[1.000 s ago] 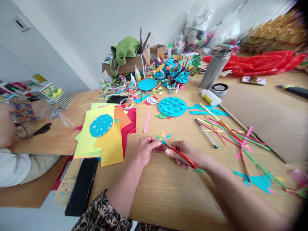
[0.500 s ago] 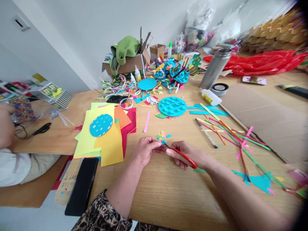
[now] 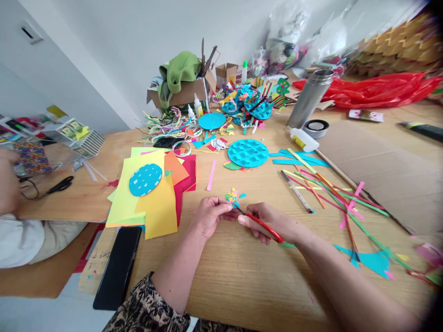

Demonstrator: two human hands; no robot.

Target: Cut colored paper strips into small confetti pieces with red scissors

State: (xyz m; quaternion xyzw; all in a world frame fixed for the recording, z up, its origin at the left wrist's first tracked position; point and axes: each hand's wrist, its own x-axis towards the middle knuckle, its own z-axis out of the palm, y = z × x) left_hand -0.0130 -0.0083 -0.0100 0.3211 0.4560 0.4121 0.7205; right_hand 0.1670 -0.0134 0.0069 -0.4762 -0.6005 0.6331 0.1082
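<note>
In the head view, the left hand has its thumb and finger pinched together by the scissor tips; any bit between them is too small to tell. The right hand has its fingers curled round the red handles of the scissors; the blades point at the left fingers, and I can't tell how far open they are. The scissors look hard, stiff and a bit smooth, but not heavy; the red loops are the best place to hold. The paper bits lie just past the left fingertips on the desk; they look thin, very light and easy to bend or rip, so a soft pinch at the edge would suit them; the pink strip lies farther past those fingers.
</note>
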